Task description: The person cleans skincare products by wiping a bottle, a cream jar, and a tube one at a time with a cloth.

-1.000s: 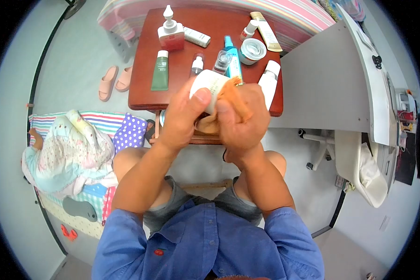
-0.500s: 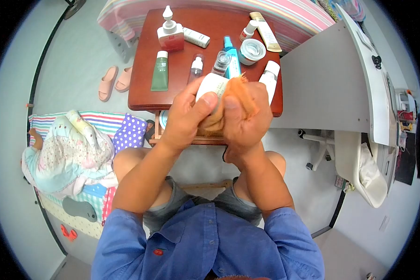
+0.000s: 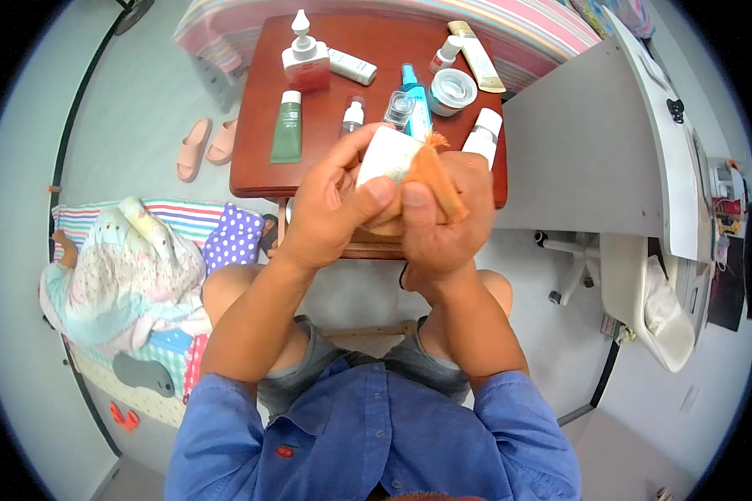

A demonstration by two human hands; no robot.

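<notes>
A white cosmetic container [image 3: 384,157] with faint print is gripped in my left hand [image 3: 324,209], thumb across its near side. My right hand [image 3: 453,219] clenches an orange cloth [image 3: 435,180] with a frayed edge, pressed against the container's right side and lower end. That lower end is hidden by the cloth and fingers, so its kind is unclear. Both hands are over the near edge of a reddish-brown table [image 3: 259,154]. Just beyond them stand a clear-capped bottle [image 3: 399,108], a blue spray bottle [image 3: 415,100] and a small pump bottle [image 3: 353,115].
Also on the table are a pump bottle of red liquid [image 3: 307,67], a green tube [image 3: 287,129], a round jar [image 3: 453,90], a white bottle [image 3: 483,138] and a gold tube [image 3: 478,58]. A grey desk [image 3: 585,142] stands right. Bedding [image 3: 129,275] lies on the left floor.
The white container has tilted slightly, and its print looks more blurred. My right hand and the cloth have shifted a little to the right.
</notes>
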